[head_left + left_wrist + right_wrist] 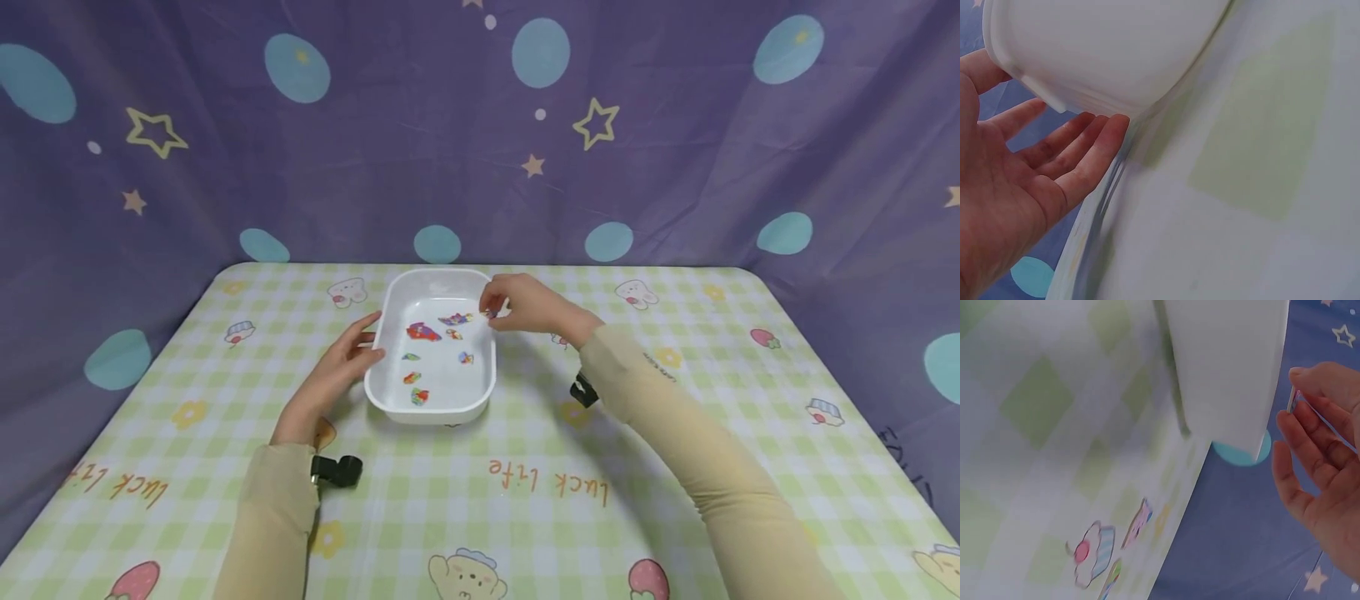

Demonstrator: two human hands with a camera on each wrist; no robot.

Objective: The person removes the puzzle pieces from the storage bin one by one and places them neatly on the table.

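A white tray (431,415) with a raised rim sits on the cloth. Several small, brightly printed flat pieces lie inside, among them a red and purple piece (423,332). My left hand (339,367) touches the tray's left side, thumb and fingertips spread at its rim. From the left wrist view, its fingers (1107,147) are nearly straight against the tray's outer wall. Over the tray's far right rim, my right hand (528,304) pinches a small printed flat piece (1294,398) between thumb and fingertips. That piece shows a pale edge and is mostly covered.
The table (712,517) wears a green and white checked cloth with cartoon prints. A purple curtain (480,167) hangs right behind its far edge. In the right wrist view, two slim colourful shapes, one pink (1138,522), show near a printed cupcake (1096,553).
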